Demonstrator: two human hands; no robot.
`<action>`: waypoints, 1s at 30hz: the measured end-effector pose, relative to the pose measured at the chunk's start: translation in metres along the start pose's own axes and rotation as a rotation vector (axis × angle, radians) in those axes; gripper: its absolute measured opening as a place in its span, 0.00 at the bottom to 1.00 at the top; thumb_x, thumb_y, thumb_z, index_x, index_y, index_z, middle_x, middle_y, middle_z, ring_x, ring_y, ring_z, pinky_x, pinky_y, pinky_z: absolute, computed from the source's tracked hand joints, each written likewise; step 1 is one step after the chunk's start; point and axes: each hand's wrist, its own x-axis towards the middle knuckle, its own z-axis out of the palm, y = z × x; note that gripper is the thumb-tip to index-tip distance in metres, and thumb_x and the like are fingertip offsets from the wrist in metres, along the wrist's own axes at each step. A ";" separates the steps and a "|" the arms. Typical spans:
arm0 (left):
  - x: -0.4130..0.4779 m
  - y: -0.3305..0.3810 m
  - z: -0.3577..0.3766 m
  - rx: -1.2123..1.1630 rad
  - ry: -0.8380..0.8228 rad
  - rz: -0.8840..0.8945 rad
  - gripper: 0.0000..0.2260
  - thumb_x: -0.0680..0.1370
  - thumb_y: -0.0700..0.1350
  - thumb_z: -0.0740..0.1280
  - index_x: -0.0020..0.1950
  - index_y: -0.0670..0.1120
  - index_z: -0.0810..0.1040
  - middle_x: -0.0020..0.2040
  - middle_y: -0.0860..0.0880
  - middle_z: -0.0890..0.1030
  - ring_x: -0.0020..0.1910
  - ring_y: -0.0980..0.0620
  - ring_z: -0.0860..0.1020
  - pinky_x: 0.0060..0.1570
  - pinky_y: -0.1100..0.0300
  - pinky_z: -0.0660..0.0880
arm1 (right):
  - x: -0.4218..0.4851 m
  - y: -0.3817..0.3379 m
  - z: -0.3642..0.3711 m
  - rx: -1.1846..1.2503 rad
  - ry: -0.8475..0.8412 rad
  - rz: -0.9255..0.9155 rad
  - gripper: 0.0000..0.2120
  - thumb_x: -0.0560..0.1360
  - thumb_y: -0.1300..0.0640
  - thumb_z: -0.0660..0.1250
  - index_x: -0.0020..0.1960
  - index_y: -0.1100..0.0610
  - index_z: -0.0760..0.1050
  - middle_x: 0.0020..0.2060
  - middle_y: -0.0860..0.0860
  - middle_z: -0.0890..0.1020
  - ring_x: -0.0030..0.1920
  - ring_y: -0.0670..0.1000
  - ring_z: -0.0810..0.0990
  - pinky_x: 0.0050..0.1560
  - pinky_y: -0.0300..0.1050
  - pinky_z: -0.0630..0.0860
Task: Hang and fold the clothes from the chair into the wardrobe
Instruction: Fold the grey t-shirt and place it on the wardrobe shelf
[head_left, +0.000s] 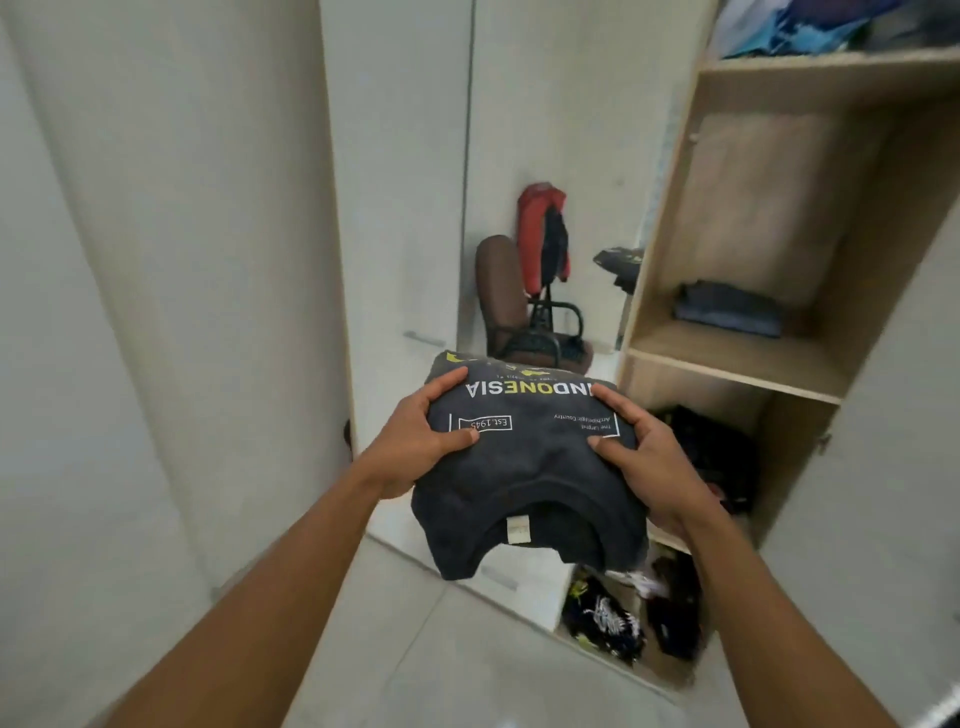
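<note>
Folded shirt (524, 467) in both hands, held in the air in front of me, just left of the open wardrobe (727, 375). Dark grey tee, print side up, collar and label toward me. Left hand (415, 441) grips its left edge, thumb on top, fingers curled over the far corner. Right hand (649, 457) does the same on the right edge, with the rest of the fingers underneath, out of sight. The fold looks done and tidy, so I judge the step to be stowing: shirt folded, not yet on a shelf. Middle shelf, right and far, holds one folded blue-grey piece (727, 309) toward its back, with bare board in front and to the left of it. The shelf below is crowded with loose dark clothes (711, 447), and the bottom compartment holds a jumble (608, 618). Next move, as I see it: swing the bundle right, keep it level so the layers don't slide apart, and set it flat on the middle shelf beside or on the blue-grey piece, then slip the fingers out from under. Chair (506, 306) stands far, with a red garment (543, 228) draped on its back, so more is left to do.
</note>
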 end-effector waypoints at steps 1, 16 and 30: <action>0.019 0.002 0.025 -0.011 -0.039 0.013 0.34 0.72 0.35 0.76 0.73 0.56 0.71 0.65 0.53 0.76 0.59 0.53 0.80 0.57 0.57 0.80 | 0.001 -0.002 -0.026 -0.018 0.039 -0.006 0.28 0.76 0.69 0.68 0.70 0.44 0.74 0.62 0.47 0.80 0.55 0.46 0.83 0.51 0.40 0.80; 0.324 -0.013 0.266 0.004 -0.404 0.065 0.36 0.70 0.40 0.78 0.73 0.61 0.70 0.64 0.52 0.74 0.59 0.53 0.77 0.58 0.56 0.79 | 0.134 0.029 -0.287 -0.155 0.457 0.024 0.34 0.77 0.69 0.67 0.77 0.46 0.63 0.60 0.44 0.77 0.55 0.44 0.81 0.50 0.37 0.81; 0.603 -0.053 0.378 0.011 -0.402 0.067 0.40 0.71 0.31 0.75 0.76 0.55 0.65 0.62 0.54 0.74 0.55 0.61 0.76 0.47 0.71 0.76 | 0.374 0.100 -0.438 -0.265 0.561 0.085 0.38 0.76 0.71 0.67 0.77 0.44 0.60 0.60 0.44 0.76 0.57 0.42 0.79 0.49 0.33 0.79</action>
